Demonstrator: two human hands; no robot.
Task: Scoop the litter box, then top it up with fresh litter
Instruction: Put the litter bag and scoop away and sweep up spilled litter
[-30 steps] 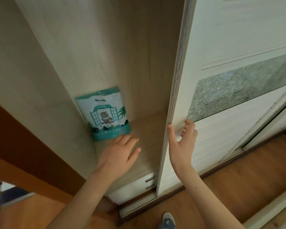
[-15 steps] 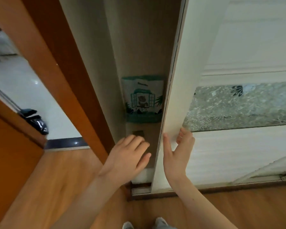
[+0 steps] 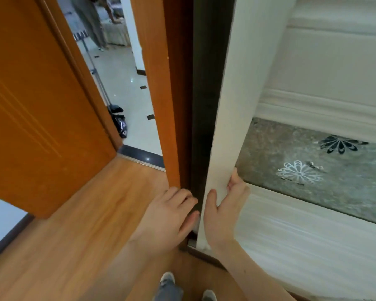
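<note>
A white sliding wardrobe door with a patterned glass band stands nearly against the wardrobe's side, leaving only a dark narrow gap. My right hand grips the door's left edge, thumb on the edge face and fingers on the front. My left hand is flat with fingers apart, fingertips at the bottom of the gap, holding nothing. The teal litter bag is hidden inside the wardrobe. No litter box or scoop is in view.
An orange wooden room door stands open on the left, with its frame beside the wardrobe. Beyond is a white tiled floor with a black bag. My shoes stand on wood flooring.
The sliding door has moved left with my right hand on it, narrowing the opening until the teal bag and shelf are hidden. My left hand drew back out of the wardrobe.
</note>
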